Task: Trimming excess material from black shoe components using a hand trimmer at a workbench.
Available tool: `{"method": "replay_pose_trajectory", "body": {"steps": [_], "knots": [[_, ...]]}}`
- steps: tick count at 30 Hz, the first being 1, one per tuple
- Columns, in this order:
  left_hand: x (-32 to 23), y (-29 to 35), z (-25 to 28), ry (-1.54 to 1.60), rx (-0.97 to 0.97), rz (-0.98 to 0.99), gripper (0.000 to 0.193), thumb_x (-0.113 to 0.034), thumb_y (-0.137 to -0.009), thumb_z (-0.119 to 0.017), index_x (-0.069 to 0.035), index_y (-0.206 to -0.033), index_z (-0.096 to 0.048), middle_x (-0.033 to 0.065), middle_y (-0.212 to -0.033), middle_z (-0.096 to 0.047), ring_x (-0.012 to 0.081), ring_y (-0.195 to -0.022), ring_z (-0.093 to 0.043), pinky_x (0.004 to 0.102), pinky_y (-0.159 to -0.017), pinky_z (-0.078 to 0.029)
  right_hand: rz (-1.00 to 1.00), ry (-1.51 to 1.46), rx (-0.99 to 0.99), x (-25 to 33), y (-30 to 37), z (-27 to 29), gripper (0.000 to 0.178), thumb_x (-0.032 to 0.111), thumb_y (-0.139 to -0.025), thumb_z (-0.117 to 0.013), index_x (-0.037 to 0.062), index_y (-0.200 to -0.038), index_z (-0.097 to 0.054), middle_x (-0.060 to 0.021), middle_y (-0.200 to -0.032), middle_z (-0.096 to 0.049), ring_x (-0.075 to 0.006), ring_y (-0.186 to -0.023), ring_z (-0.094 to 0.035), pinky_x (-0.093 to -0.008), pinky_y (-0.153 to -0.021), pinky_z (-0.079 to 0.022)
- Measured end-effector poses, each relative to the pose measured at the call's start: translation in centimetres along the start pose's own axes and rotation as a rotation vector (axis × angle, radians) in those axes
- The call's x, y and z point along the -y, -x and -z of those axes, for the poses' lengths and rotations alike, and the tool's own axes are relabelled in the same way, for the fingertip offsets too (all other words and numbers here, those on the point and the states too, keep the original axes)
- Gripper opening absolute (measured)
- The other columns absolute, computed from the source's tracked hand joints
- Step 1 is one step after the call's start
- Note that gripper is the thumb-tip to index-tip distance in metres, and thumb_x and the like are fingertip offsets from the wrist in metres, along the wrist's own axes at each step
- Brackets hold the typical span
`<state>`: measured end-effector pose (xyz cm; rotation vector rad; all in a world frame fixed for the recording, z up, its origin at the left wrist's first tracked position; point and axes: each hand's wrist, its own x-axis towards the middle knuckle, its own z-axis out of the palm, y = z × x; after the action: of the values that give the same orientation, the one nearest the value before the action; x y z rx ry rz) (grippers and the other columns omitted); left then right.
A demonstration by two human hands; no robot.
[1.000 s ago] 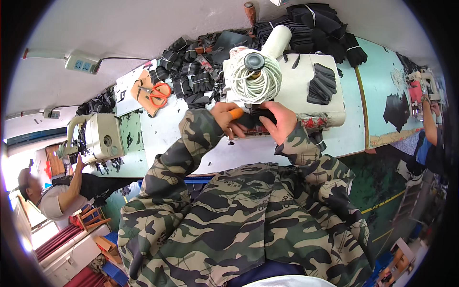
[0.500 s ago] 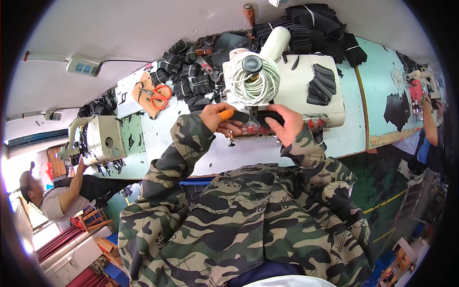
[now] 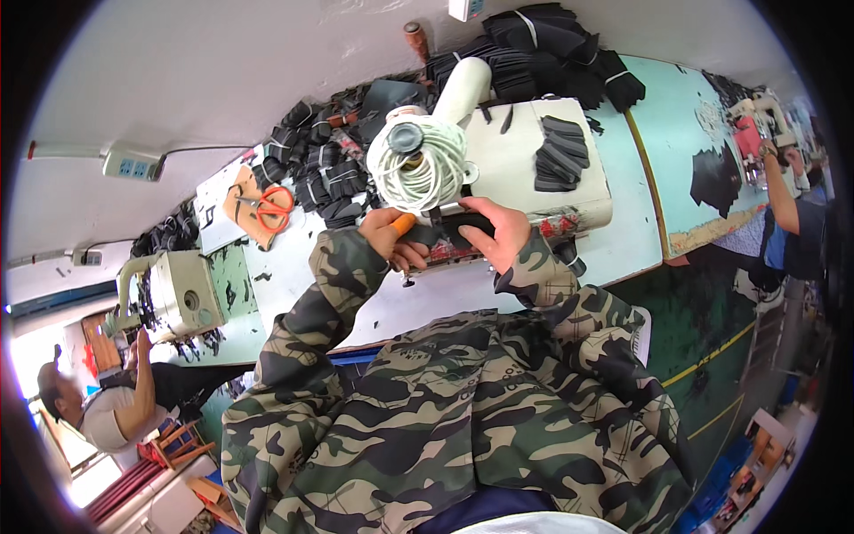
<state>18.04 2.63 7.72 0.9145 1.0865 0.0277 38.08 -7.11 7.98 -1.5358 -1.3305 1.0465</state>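
Observation:
At the front of a beige bench machine (image 3: 525, 142), both my hands hold a thin black strip of sheet material (image 3: 455, 228). My left hand (image 3: 391, 237) wears an orange finger cover and pinches the strip's left part, just left of the machine's foot. My right hand (image 3: 500, 231) grips the right part, thumb below and fingers over the top. The machine's foot and my fingers hide the strip's middle. A coil of white cord (image 3: 416, 173) hangs on the machine's top. Several black cut pieces (image 3: 560, 156) lie stacked on its flat top.
Orange-handled scissors (image 3: 269, 207) lie on brown card at the left. Tied black bundles (image 3: 342, 178) crowd behind, beside larger black stacks (image 3: 534, 53). Another machine (image 3: 182, 294) stands left, with a person (image 3: 111, 409) beside it. A co-worker's arm (image 3: 783, 191) reaches to a machine at right.
The view has shifted, so the bench and machine appear further left and the near machine lower. Both hands keep hold of the black strip at the machine's front.

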Motion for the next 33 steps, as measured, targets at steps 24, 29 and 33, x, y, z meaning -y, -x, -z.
{"method": "replay_pose_trajectory", "body": {"steps": [24,29,33], "knots": [[0.6,1.8,1.3,-0.229,-0.033,-0.048,0.025,-0.017,-0.092,-0.037,0.005,-0.092,-0.05,0.015,-0.063,-0.06,0.0223,-0.046,-0.061,0.0262,-0.034,-0.044,0.522,0.402,-0.343,-0.6,2.4,3.1,0.02,-0.001,-0.069,-0.065,0.0013,-0.088,-0.062,-0.0099,-0.076,-0.06,-0.0251,-0.066,-0.059,-0.0307,-0.057,-0.045],[-0.1,1.4,0.8,-0.206,0.01,0.0,0.027,-0.018,-0.093,-0.037,0.005,-0.091,-0.05,0.0158,-0.062,-0.06,0.0219,-0.044,-0.06,0.0259,-0.032,-0.044,0.176,0.049,-0.14,-0.4,1.6,-0.1,0.018,0.006,-0.074,-0.065,0.0003,-0.091,-0.061,-0.0107,-0.07,-0.06,-0.0172,-0.056,-0.06,-0.0261,-0.052,-0.046],[-0.9,0.1,-1.5,-0.271,0.044,0.021,0.027,-0.019,-0.093,-0.037,0.004,-0.087,-0.05,0.0158,-0.061,-0.06,0.0218,-0.042,-0.059,0.0258,-0.031,-0.042,0.087,0.174,-0.065,0.0,-0.4,-2.1,0.016,0.008,-0.075,-0.061,0.0014,-0.09,-0.061,-0.0154,-0.077,-0.061,-0.0298,-0.066,-0.06,-0.0346,-0.06,-0.048]]}}
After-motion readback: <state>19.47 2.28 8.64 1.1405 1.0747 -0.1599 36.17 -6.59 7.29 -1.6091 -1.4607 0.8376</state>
